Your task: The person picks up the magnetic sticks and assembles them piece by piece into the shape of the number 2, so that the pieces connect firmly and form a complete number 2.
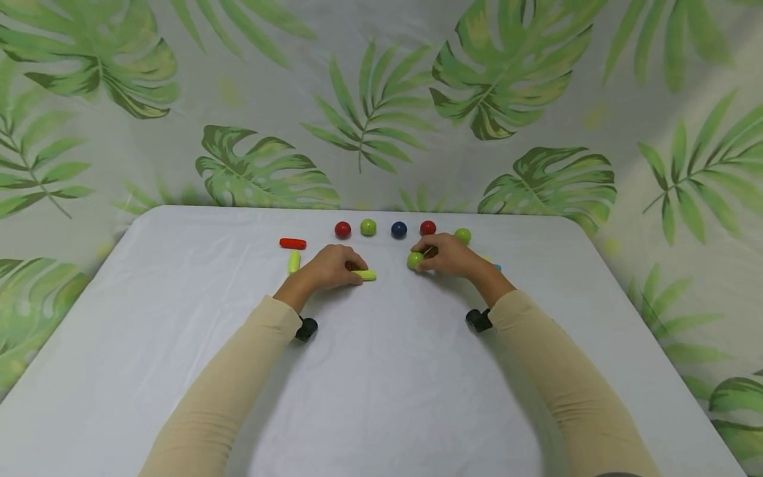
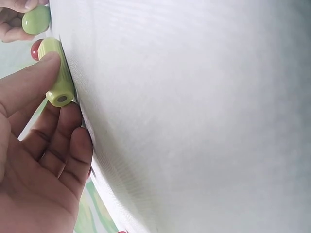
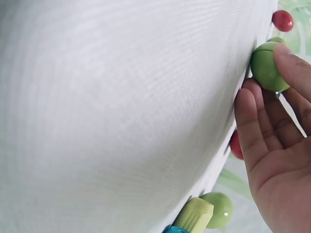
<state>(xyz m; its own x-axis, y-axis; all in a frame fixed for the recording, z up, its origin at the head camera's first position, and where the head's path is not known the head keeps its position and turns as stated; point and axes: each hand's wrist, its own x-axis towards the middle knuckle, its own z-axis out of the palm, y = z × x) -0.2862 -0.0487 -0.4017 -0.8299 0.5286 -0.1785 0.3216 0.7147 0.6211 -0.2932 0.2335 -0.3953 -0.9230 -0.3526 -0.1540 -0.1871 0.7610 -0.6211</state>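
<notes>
Both hands pinching: left, a yellow-green stick; right, a green ball.
Left hand (image 1: 335,266) part-open, thumb and fingers closed on the held stick (image 1: 367,274), low at the table (image 1: 381,384), mid-width; remaining fingers loosely bent. Right hand (image 1: 448,256) similar, thumb and fingers on the held ball (image 1: 414,260), just in front of the back row, apart from the stick. Balls, six: three green counting the held one, two red ( (image 1: 342,230) the leftmost), one dark blue ball (image 1: 399,230). Sticks: one red stick (image 1: 293,244), three yellow-green counting the held one; a blue piece (image 3: 176,229) beside the third, mostly out of frame, its shape unclear.
</notes>
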